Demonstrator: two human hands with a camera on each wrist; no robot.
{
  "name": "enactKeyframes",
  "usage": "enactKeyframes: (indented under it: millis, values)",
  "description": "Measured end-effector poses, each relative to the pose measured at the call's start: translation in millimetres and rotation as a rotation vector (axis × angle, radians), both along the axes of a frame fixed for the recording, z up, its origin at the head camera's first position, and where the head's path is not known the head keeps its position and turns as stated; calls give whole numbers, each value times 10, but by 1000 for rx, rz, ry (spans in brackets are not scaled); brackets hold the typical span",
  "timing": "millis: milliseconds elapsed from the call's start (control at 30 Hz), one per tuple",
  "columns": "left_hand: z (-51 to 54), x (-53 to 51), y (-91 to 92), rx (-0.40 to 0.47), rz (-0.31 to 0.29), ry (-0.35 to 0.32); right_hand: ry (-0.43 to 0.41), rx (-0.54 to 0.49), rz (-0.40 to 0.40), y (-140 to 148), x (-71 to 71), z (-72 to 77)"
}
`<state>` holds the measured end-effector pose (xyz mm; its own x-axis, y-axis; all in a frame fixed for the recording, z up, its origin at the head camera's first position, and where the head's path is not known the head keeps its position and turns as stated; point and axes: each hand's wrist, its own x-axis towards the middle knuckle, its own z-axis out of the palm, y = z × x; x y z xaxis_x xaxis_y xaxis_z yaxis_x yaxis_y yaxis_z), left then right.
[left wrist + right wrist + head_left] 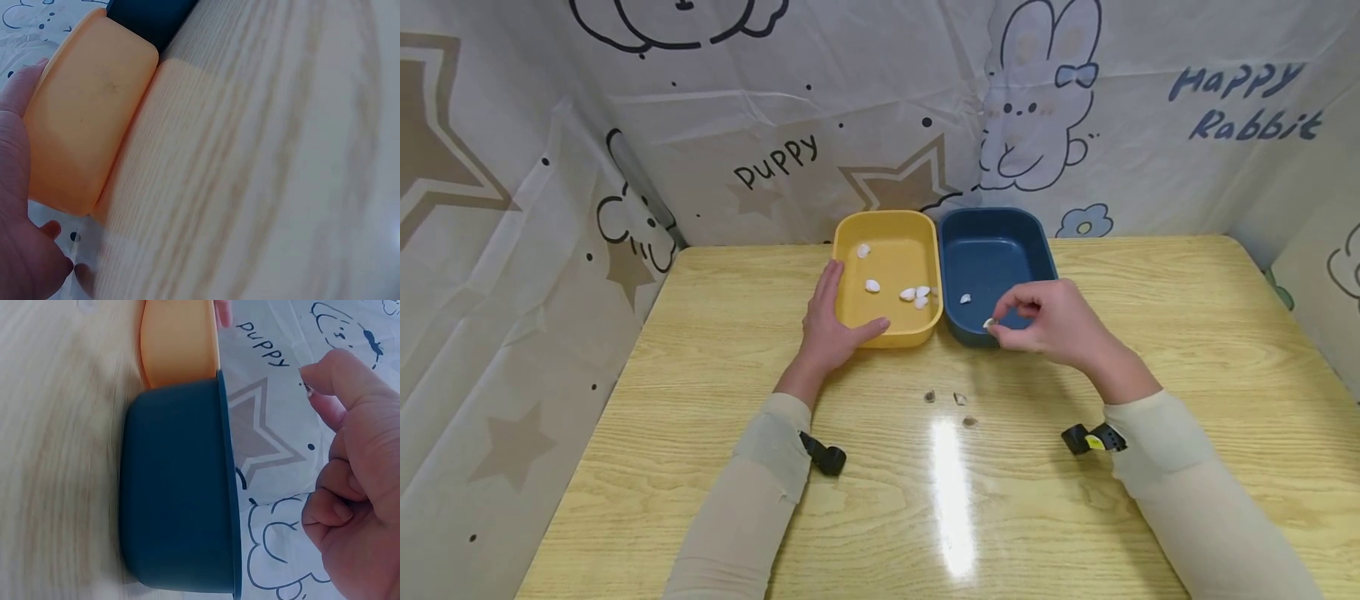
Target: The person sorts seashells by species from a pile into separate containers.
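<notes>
I find the right hand point(1056, 323) pinching one small shell point(988, 323) between thumb and index finger, above the near end of the blue bin point(996, 258). I judge it light, hard, possibly brittle; I advise light pressure on its edges. To its left, the left hand point(829, 335) lies spread against the yellow bin point(887, 227). Brown shells point(960, 399) lie nearer me, between the wrists.

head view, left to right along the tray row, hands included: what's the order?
Left hand on the edge of the yellow tray → yellow tray → blue tray → right hand, pinching a small shell at the blue tray's near edge.
</notes>
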<state>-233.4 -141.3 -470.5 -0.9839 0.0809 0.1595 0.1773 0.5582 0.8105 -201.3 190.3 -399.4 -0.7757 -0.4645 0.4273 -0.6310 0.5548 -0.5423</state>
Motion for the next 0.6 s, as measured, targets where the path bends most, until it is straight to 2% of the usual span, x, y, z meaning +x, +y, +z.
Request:
enactKeyframes:
  millis: [167, 367, 600]
  values:
    - [0, 3, 0, -6, 3, -6, 52, -12, -38, 2, -109, -4]
    - [-2, 4, -5, -6, 1, -8, 58, -23, -101, 2, -217, -17]
    - [-11, -7, -6, -7, 2, 2, 85, -82, -129, 4, -408, -81]
